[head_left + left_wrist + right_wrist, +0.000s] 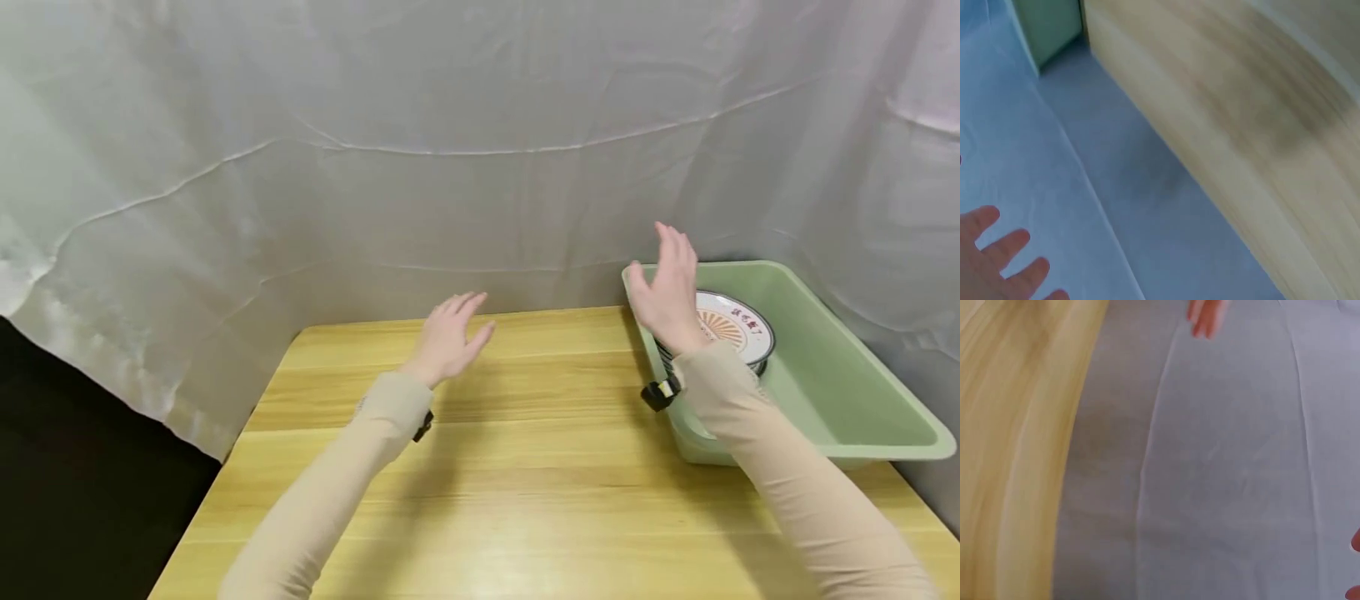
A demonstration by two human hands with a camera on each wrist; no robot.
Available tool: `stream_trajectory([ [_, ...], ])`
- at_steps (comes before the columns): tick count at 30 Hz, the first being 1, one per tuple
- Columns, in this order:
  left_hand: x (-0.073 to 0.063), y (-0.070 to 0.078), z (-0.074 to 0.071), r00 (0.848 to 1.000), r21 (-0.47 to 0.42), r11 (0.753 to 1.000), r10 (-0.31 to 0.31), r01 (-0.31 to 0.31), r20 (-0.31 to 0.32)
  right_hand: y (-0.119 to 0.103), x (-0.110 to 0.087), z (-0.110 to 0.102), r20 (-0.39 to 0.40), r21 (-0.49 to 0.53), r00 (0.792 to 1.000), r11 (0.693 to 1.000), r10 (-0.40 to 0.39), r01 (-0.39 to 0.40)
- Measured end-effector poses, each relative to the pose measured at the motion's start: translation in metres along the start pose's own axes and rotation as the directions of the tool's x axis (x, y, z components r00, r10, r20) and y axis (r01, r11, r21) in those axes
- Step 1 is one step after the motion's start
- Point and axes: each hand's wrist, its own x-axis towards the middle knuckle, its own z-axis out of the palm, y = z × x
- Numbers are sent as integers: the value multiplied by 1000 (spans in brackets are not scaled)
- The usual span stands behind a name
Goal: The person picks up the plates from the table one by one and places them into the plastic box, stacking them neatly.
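Both hands are raised in the air and hold nothing. In the head view, my left hand [448,337] hovers over the far middle of the wooden table, its fingers fairly straight and the thumb apart. My right hand [670,292] is up at the left side of a green plastic tub [862,367], fingers extended. Partly behind that hand and wrist, a white plate [738,321] with an orange ray pattern and red characters tops a stack inside the tub. The left wrist view catches only some spread fingers [1007,250] of the left hand.
The wooden table [525,467] reaches back to a grey cloth curtain [465,208], which hangs behind and along the sides. The tub stands at the table's right edge. A dark area [90,475] lies beyond the left edge.
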Motion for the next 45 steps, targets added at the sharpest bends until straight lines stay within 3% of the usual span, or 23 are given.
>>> stream_trajectory([
  [3, -3, -16, -10, 995, 37, 996, -82, 84, -49, -15, -4, 16, 8, -65, 993, 991, -117, 117],
  [7, -10, -35, -15, 980, 62, 981, -176, 182, -91, -26, -11, 38, 50, -151, 983, 971, -179, 185],
  [11, -21, -52, -12, 963, 65, 964, -253, 260, -95, -23, -21, 60, 119, -245, 974, 945, -193, 217],
  [16, -34, -70, -2, 946, 73, 944, -317, 321, -68, -4, -33, 83, 223, -341, 964, 915, -144, 216],
  [21, -42, -84, 11, 938, 92, 933, -345, 347, -37, 20, -42, 101, 303, -408, 952, 895, -51, 178],
  [26, -49, -92, 25, 930, 107, 925, -369, 366, 8, 40, -52, 111, 379, -431, 925, 892, 41, 137],
  [33, -62, -96, 37, 905, 117, 909, -412, 400, 108, 60, -68, 114, 444, -460, 894, 871, 59, 171],
  [40, -79, -103, 45, 890, 182, 898, -428, 400, 155, 61, -80, 113, 502, -482, 858, 858, 106, 176],
  [45, -84, -109, 46, 879, 191, 890, -446, 415, 168, 57, -85, 116, 511, -484, 853, 856, 109, 181],
])
